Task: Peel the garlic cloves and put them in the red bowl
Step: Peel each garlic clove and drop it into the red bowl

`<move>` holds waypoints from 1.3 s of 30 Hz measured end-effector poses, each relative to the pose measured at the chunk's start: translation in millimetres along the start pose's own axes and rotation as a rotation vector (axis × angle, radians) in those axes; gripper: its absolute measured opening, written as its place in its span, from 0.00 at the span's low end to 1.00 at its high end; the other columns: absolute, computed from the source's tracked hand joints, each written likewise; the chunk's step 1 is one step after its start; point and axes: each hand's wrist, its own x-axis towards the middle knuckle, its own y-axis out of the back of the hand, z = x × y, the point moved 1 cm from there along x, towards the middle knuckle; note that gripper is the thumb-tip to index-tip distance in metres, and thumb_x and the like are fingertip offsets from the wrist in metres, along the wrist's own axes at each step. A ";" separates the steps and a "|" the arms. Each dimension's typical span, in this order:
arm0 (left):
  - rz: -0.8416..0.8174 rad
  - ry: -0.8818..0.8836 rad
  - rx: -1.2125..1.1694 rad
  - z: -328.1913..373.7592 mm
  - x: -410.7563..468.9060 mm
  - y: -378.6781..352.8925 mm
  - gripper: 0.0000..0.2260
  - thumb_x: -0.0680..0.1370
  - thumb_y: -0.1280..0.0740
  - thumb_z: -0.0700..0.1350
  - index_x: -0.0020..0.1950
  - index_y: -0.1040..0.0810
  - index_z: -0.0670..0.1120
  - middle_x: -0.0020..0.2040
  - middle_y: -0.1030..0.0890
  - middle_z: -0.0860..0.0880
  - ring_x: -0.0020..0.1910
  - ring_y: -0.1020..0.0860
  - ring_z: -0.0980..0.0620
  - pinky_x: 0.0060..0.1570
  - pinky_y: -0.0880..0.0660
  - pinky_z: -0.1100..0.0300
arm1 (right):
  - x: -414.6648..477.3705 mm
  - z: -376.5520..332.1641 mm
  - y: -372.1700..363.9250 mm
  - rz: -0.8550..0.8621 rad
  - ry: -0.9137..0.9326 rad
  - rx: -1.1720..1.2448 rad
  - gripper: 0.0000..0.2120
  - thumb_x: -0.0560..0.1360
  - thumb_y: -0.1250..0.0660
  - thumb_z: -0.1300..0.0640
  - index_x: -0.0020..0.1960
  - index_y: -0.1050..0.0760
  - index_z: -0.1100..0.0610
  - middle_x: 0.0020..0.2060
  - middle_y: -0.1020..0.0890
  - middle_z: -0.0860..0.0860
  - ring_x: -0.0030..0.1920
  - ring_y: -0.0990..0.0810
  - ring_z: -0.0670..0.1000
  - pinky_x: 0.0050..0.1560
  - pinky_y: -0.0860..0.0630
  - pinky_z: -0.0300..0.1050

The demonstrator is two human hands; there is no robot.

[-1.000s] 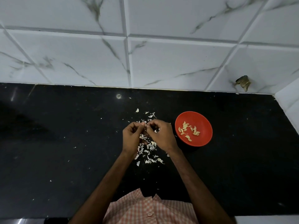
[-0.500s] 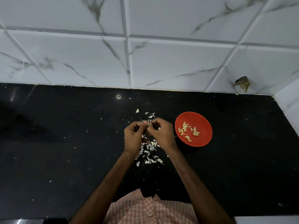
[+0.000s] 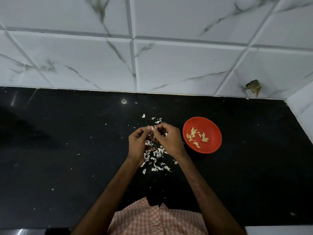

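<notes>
Fingers point(image 3: 156, 131) of both my hands pinch one garlic clove point(image 3: 152, 128) above the peels point(image 3: 155, 154), beside the red bowl point(image 3: 215, 131).

Black counter point(image 3: 67, 167), marbled wall tiles point(image 3: 186, 65)

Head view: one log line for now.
left hand: pinches garlic clove | right hand: pinches same clove | red bowl: peeled cloves inside
</notes>
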 end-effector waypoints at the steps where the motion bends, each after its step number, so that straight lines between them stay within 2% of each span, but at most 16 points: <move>1: -0.005 -0.006 0.015 -0.5 0.0 0.0 0.09 0.82 0.34 0.43 0.51 0.19 0.37 0.41 0.19 0.42 0.35 0.22 0.54 0.23 0.29 0.63 | -0.1 0.1 -0.1 0.001 0.008 -0.012 0.03 0.78 0.29 0.59 0.47 0.18 0.57 0.37 0.15 0.48 0.38 0.15 0.46 0.44 0.17 0.45; 6: -0.038 -0.055 0.105 -3.6 -1.0 1.2 0.08 0.82 0.33 0.43 0.51 0.18 0.37 0.44 0.19 0.38 0.39 0.22 0.49 0.23 0.28 0.62 | -0.8 1.7 1.1 0.026 0.012 -0.043 0.04 0.77 0.28 0.60 0.44 0.20 0.59 0.33 0.18 0.45 0.34 0.19 0.41 0.38 0.23 0.35; 10: -0.027 -0.151 0.190 -6.1 0.3 0.5 0.06 0.81 0.31 0.42 0.52 0.19 0.40 0.46 0.18 0.36 0.41 0.20 0.44 0.25 0.24 0.60 | -0.8 3.0 0.4 0.056 0.048 -0.068 0.07 0.76 0.27 0.59 0.41 0.22 0.55 0.33 0.19 0.46 0.34 0.20 0.43 0.38 0.22 0.37; 13: -0.018 -0.214 0.235 -5.7 2.2 1.3 0.05 0.81 0.30 0.43 0.53 0.18 0.43 0.48 0.17 0.39 0.44 0.18 0.36 0.30 0.19 0.54 | -0.5 5.2 1.3 0.065 0.068 -0.080 0.06 0.76 0.28 0.59 0.42 0.22 0.57 0.35 0.18 0.47 0.36 0.19 0.45 0.39 0.22 0.37; 15: -0.012 -0.212 0.235 -4.5 1.7 1.5 0.04 0.81 0.30 0.43 0.53 0.18 0.44 0.48 0.16 0.41 0.46 0.18 0.34 0.30 0.20 0.53 | -0.5 6.0 2.0 0.061 0.088 -0.076 0.05 0.76 0.28 0.60 0.43 0.22 0.59 0.36 0.18 0.49 0.38 0.18 0.47 0.41 0.22 0.37; 21: 0.020 -0.203 0.228 -3.3 1.0 2.7 0.04 0.80 0.29 0.41 0.49 0.20 0.40 0.44 0.16 0.39 0.41 0.16 0.40 0.26 0.21 0.57 | -0.3 6.9 1.9 0.046 0.151 -0.096 0.04 0.76 0.28 0.64 0.43 0.22 0.58 0.37 0.19 0.48 0.40 0.19 0.47 0.42 0.22 0.38; 26: 0.027 -0.241 0.280 -1.3 2.5 3.5 0.03 0.78 0.27 0.40 0.47 0.20 0.42 0.44 0.17 0.40 0.39 0.18 0.44 0.26 0.22 0.57 | -1.3 7.0 1.9 0.051 0.150 -0.089 0.04 0.75 0.28 0.64 0.43 0.22 0.60 0.37 0.19 0.49 0.39 0.20 0.49 0.42 0.21 0.43; 31: 0.030 -0.248 0.244 -1.9 3.3 5.6 0.09 0.77 0.27 0.38 0.57 0.20 0.42 0.50 0.16 0.47 0.46 0.17 0.48 0.27 0.21 0.56 | 0.4 7.0 2.7 0.057 0.114 -0.047 0.02 0.75 0.29 0.64 0.45 0.21 0.61 0.39 0.18 0.50 0.39 0.21 0.44 0.42 0.24 0.35; 35: 0.016 -0.203 0.167 -3.8 3.5 6.2 0.08 0.79 0.29 0.37 0.57 0.17 0.44 0.52 0.16 0.43 0.44 0.20 0.51 0.28 0.22 0.58 | 0.7 9.1 4.7 0.076 0.048 -0.033 0.05 0.80 0.33 0.62 0.45 0.22 0.60 0.36 0.21 0.47 0.36 0.22 0.45 0.36 0.19 0.46; 37: 0.027 -0.152 0.098 -2.8 2.5 5.8 0.06 0.79 0.30 0.38 0.56 0.17 0.42 0.49 0.16 0.46 0.40 0.22 0.53 0.27 0.23 0.60 | 1.2 11.9 6.4 0.098 0.019 -0.049 0.10 0.82 0.36 0.60 0.43 0.23 0.60 0.33 0.23 0.47 0.32 0.23 0.45 0.32 0.20 0.44; 39: 0.032 -0.096 0.047 -2.0 2.2 5.7 0.07 0.80 0.30 0.39 0.57 0.18 0.40 0.44 0.17 0.50 0.37 0.24 0.56 0.27 0.24 0.61 | 3.0 16.1 9.0 0.105 0.056 -0.135 0.11 0.82 0.33 0.57 0.41 0.23 0.60 0.32 0.23 0.47 0.31 0.22 0.45 0.33 0.23 0.38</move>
